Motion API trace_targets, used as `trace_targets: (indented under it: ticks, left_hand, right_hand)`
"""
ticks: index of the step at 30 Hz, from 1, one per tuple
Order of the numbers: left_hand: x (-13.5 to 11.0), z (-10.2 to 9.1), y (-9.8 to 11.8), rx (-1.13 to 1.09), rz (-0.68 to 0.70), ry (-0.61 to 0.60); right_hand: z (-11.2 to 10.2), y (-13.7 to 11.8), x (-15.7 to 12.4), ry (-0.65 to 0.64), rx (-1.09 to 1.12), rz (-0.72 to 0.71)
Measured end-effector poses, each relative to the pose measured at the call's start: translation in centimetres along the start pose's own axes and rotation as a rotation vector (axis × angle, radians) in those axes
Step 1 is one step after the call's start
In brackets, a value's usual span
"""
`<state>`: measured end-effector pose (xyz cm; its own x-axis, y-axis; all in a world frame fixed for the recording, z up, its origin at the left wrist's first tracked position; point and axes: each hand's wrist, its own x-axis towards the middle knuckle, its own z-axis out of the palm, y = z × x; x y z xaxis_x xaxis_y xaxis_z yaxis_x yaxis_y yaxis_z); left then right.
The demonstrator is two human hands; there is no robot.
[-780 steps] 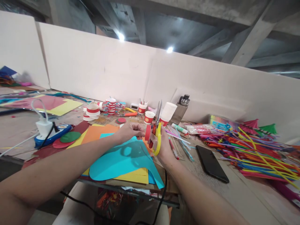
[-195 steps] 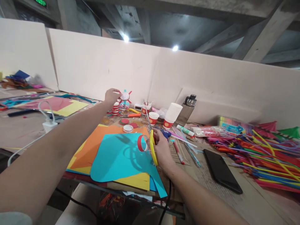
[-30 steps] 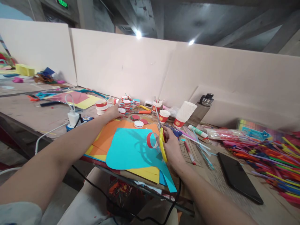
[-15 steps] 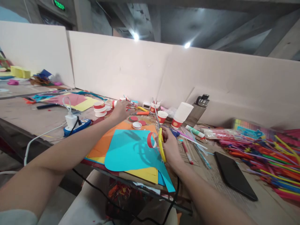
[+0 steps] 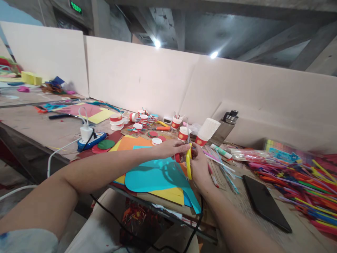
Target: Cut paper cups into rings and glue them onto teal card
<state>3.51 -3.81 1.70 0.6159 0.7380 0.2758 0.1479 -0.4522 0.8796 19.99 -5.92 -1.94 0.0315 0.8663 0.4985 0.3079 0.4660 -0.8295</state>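
My right hand (image 5: 199, 168) is closed round yellow-handled scissors (image 5: 189, 160), blades pointing up and away. My left hand (image 5: 171, 148) has come in beside it and pinches a red-and-white paper ring (image 5: 178, 157) cut from a cup, held right at the scissors. Both hands hover over a teal paper sheet (image 5: 155, 174) that lies on orange and yellow sheets (image 5: 127, 143) at the table's front edge.
Behind stand a stack of white paper cups (image 5: 207, 130), red-printed cups (image 5: 183, 133), cut cup pieces (image 5: 142, 121) and a dark bottle (image 5: 223, 127). A black phone (image 5: 265, 202) and a heap of coloured straws (image 5: 295, 172) lie to the right. A power strip (image 5: 91, 138) sits left.
My left hand has drawn back from the cut cup pieces at the back of the table and now grips the paper ring at the scissors. My right hand stayed over the teal sheet.
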Motion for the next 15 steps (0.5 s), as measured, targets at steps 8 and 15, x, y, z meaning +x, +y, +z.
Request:
trace_targets:
  ticks: [8,15]
  left_hand:
    - [-1.6,-1.8,-1.6,-0.551,-0.137,-0.287]
    - [-1.1,-3.3,-4.5,-0.69,-0.186,-0.394]
  right_hand:
    - [0.5,-1.0,-0.5,-0.023,0.089,0.2]
    - [0.6,-1.0,-0.4,-0.051,0.021,0.109]
